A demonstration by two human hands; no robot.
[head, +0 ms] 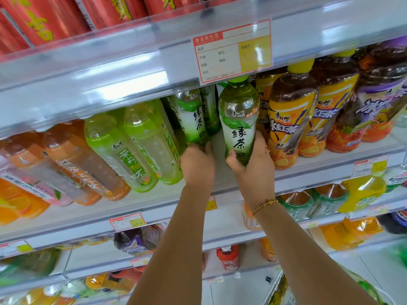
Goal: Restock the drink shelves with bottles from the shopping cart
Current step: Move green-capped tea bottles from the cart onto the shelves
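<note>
Right fingers: my right hand (250, 160) is wrapped around the lower part of a green tea bottle (239, 119), thumb on the left of the label, fingers curled behind the right side.
Left fingers: my left hand (197, 164) is closed loosely against the base of a second green tea bottle (191, 116); I cannot tell whether the fingers fully grip it, since they are hidden behind the hand.
Held bottle: upright, yellow-green cap just under the price tag (233, 50), its base at the level of the shelf (220, 179) inside the row gap.
Second bottle: stands further back and to the left of the held one, leaning slightly left, with more green tea bottles behind it.
Right neighbours: iced tea bottles (288, 119) with yellow labels stand just beside the held bottle, touching or nearly touching my right fingers.
Left neighbours: pale green bottles (123, 150) stand near my left hand, then orange bottles (72, 164) beyond.
Right wrist: carries a gold bead bracelet (264, 205).
Upper shelf: red cans (44, 20) are lined up above the price tag.
Lower shelves: mixed bottles, blurred.
Cart: a wire edge is visible at bottom right; contents unclear.
</note>
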